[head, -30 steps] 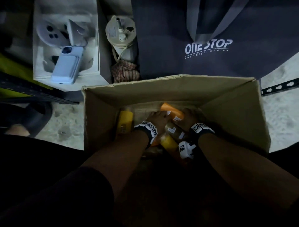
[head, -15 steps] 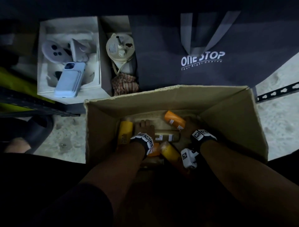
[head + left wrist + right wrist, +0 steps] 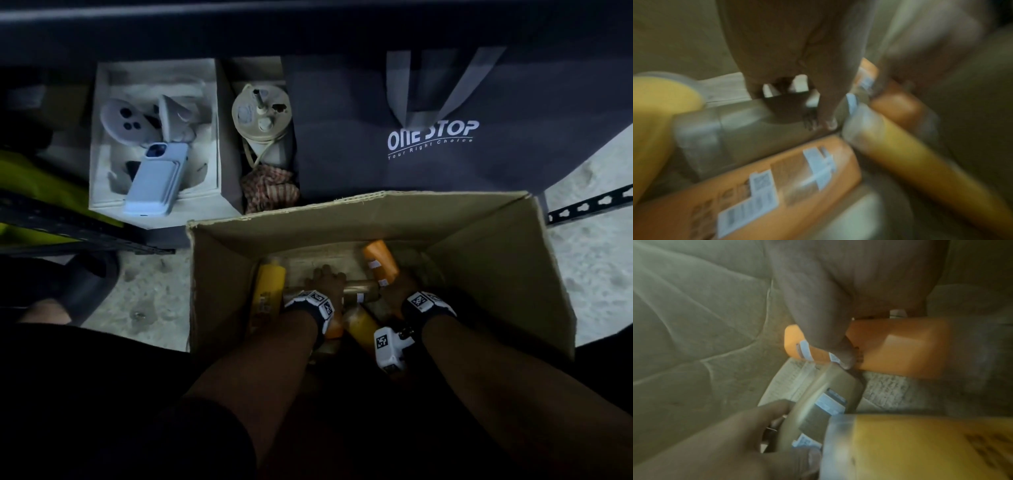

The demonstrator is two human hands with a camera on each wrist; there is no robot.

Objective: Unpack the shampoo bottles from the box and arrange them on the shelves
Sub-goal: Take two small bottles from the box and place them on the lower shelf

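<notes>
An open cardboard box (image 3: 359, 202) on the floor holds several shampoo bottles lying on their sides. Both my hands are down inside it. My left hand (image 3: 327, 279) curls its fingers over a tan bottle (image 3: 361, 289) lying crosswise, the same tan bottle (image 3: 748, 125) seen in the left wrist view. My right hand (image 3: 397, 287) grips the lower end of an orange bottle (image 3: 380, 260), with its thumb pressed on that orange bottle (image 3: 900, 345). A yellow bottle (image 3: 270, 284) lies by the left wall. Another yellow bottle (image 3: 361, 325) lies between my wrists. A labelled orange bottle (image 3: 777, 178) lies under my left wrist.
Behind the box stands a dark "ONE STOP" bag (image 3: 431, 133). A lidded cup (image 3: 262, 114) and a white tray (image 3: 102, 202) holding a phone (image 3: 156, 178) are at the back left. A slotted metal rail (image 3: 589, 205) lies at the right, and a sandalled foot (image 3: 78, 284) at the left.
The tan bottle went from slanted between my hands to lying crosswise. My left hand moved onto it, and my right hand shifted to the orange bottle's lower end.
</notes>
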